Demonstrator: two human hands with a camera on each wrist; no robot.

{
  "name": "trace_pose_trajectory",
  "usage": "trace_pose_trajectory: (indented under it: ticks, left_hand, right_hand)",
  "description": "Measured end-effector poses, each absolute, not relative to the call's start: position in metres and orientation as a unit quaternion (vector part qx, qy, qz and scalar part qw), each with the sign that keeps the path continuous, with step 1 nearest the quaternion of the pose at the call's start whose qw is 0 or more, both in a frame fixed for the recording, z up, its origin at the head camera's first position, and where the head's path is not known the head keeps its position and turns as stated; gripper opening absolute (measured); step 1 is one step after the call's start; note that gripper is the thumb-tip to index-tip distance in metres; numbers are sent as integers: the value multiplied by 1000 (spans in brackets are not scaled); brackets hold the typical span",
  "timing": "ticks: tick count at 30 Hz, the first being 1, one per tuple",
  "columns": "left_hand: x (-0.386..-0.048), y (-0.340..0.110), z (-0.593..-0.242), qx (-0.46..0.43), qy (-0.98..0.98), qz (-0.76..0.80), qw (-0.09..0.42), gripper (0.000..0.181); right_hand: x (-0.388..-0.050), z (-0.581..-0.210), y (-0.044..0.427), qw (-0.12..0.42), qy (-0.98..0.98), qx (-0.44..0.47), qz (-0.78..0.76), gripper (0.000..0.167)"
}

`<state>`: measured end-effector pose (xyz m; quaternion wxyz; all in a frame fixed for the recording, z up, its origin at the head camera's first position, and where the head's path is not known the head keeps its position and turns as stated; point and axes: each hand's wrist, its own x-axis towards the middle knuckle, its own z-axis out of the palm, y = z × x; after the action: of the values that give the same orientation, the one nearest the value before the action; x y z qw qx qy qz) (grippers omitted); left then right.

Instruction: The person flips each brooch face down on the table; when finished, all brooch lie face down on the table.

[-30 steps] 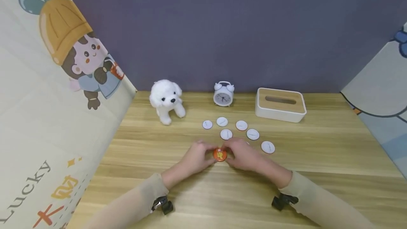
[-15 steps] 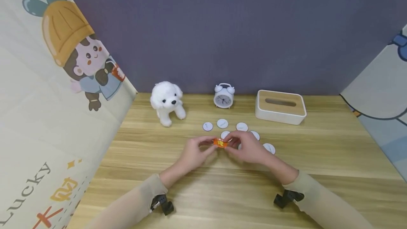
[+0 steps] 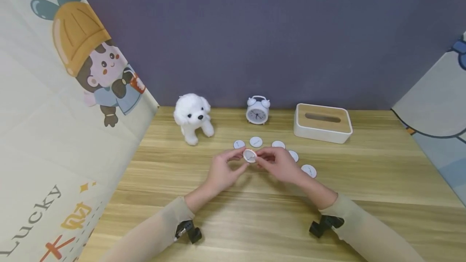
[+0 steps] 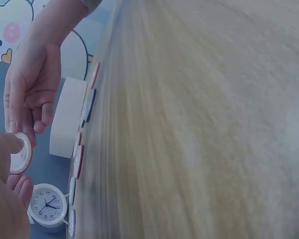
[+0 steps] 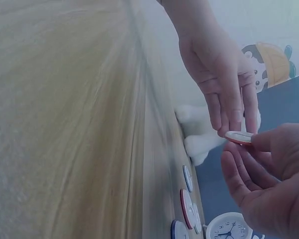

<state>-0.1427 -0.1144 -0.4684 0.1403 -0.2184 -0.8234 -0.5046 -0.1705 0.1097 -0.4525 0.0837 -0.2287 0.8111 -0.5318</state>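
Raised above the table, a round pin badge (image 3: pixel 249 156) shows its white back and an orange rim in the head view. My right hand (image 3: pixel 285 167) pinches its right edge between thumb and fingers. From the other side, my left hand (image 3: pixel 222 173) holds the left edge with index finger and thumb. The left wrist view has the badge (image 4: pixel 21 154) tilted, partly covered by a thumb. Seen nearly edge-on, the badge (image 5: pixel 239 137) sits between both hands' fingertips in the right wrist view. Just beyond the hands, white-backed badges (image 3: pixel 256 142) lie on the wooden table (image 3: pixel 255 221).
A white plush dog (image 3: pixel 193 118), a white alarm clock (image 3: pixel 258 110) and a tissue box (image 3: pixel 323 123) with a wooden lid stand along the table's back. Another badge (image 3: pixel 309 171) lies beside the right forearm. A dark wall (image 3: pixel 273 39) rises behind.
Both hands have lifted the badge off the table and moved it slightly away from the body. It has been turned over, from its orange printed face to its white back.
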Motion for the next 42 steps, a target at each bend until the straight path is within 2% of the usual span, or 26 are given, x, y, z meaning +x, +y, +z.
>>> trace_pose_trajectory:
  ticks: [5,11,22,30,42]
  left_hand:
    - [-144,-114,-470,-218,-840,-481,127,53]
    - [-145,-114,-474,-216,-850,-466,117,48]
    - [-146,-116,-477,-225,-883,-403,79,41]
    - [-148,-112,-481,-241,-888,-389,54,37]
    - [-150,-107,-481,-275,-904,-327,21,30]
  right_hand:
    - [-171,-454,110,97,810,-216,-536,21]
    - [-172,-458,111,100,811,-227,-531,31]
    - [-168,-465,114,36,865,-295,-404,46]
    - [-165,-467,112,-18,884,-324,-337,38]
    - [-161,-470,110,-3,908,-336,-252,29]
